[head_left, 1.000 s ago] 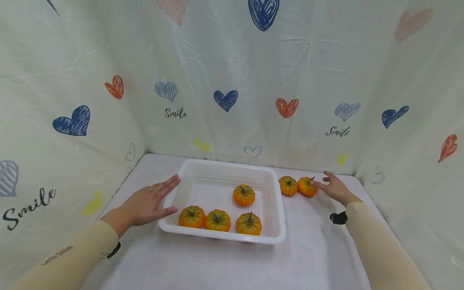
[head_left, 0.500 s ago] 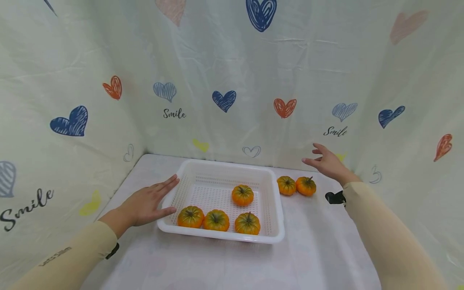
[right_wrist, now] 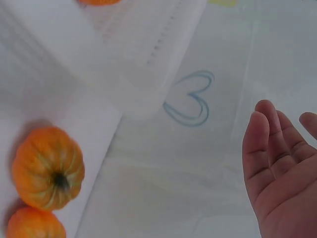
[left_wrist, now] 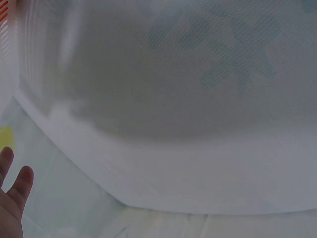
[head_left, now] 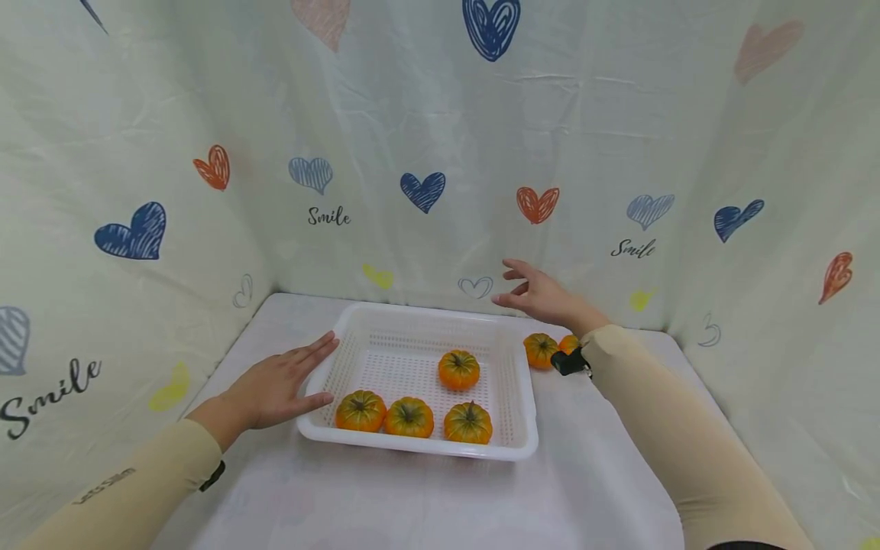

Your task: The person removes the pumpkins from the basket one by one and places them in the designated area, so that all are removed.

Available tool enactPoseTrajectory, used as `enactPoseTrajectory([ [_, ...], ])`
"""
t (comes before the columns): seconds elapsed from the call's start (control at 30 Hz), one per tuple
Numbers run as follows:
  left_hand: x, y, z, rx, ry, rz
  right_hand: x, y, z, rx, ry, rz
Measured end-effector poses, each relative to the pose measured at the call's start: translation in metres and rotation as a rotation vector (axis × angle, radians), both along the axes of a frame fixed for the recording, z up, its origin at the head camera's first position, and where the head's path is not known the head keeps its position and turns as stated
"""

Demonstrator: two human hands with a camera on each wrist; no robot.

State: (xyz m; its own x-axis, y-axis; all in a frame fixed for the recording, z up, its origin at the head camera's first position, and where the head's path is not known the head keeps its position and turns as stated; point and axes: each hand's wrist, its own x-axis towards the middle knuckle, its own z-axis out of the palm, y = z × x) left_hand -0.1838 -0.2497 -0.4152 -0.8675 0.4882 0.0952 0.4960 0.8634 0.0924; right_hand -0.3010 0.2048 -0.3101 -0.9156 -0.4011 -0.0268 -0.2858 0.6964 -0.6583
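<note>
My left hand (head_left: 278, 386) lies with straight fingers at the left rim of a white perforated plastic basket (head_left: 419, 449). Several small orange pumpkins sit inside: three along the front wall, among them one in the front left corner (head_left: 360, 411), and another pumpkin (head_left: 458, 370) farther back on the right. Raised in the air beyond the basket's back right corner is my right hand (head_left: 543, 296), holding nothing, its fingers loosely extended. Outside the right wall two more pumpkins stand side by side, the nearer pumpkin (right_wrist: 48, 168) whole in the right wrist view, the other (head_left: 569, 344) partly behind my wrist.
The table (head_left: 447, 504) has a white cloth over it. A pale curtain (head_left: 385, 99) printed with hearts and the word Smile rises along the table's back and both sides. Black bands sit at both wrists.
My right hand has come away from the right-hand pumpkin outside the basket, risen, then swung left towards the basket, with nothing in it. My left hand and the pumpkins have stayed put.
</note>
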Motion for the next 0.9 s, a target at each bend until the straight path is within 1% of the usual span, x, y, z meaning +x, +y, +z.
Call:
enactPoseTrajectory([
  [0.13, 0.001, 0.000, 0.001, 0.003, 0.001, -0.002, 0.002, -0.027, -0.006, 0.007, -0.011, 0.055],
  [0.27, 0.000, 0.001, 0.002, 0.004, -0.009, 0.002, 0.005, -0.045, -0.014, 0.006, -0.047, 0.098],
  [0.33, 0.000, 0.001, 0.002, 0.003, -0.014, 0.003, 0.006, -0.051, -0.019, 0.016, -0.058, 0.121],
  [0.43, -0.001, 0.000, 0.001, 0.006, -0.013, -0.001, 0.010, -0.059, -0.025, 0.026, -0.100, 0.156],
  [0.57, -0.001, 0.000, -0.001, 0.007, -0.010, -0.001, 0.012, -0.065, -0.037, 0.038, -0.146, 0.180],
  [0.7, -0.002, -0.001, -0.002, 0.008, -0.008, 0.002, 0.013, -0.069, -0.046, 0.047, -0.169, 0.176],
  [0.9, -0.002, -0.001, -0.002, 0.006, -0.012, 0.004, 0.014, -0.072, -0.058, 0.071, -0.193, 0.129],
])
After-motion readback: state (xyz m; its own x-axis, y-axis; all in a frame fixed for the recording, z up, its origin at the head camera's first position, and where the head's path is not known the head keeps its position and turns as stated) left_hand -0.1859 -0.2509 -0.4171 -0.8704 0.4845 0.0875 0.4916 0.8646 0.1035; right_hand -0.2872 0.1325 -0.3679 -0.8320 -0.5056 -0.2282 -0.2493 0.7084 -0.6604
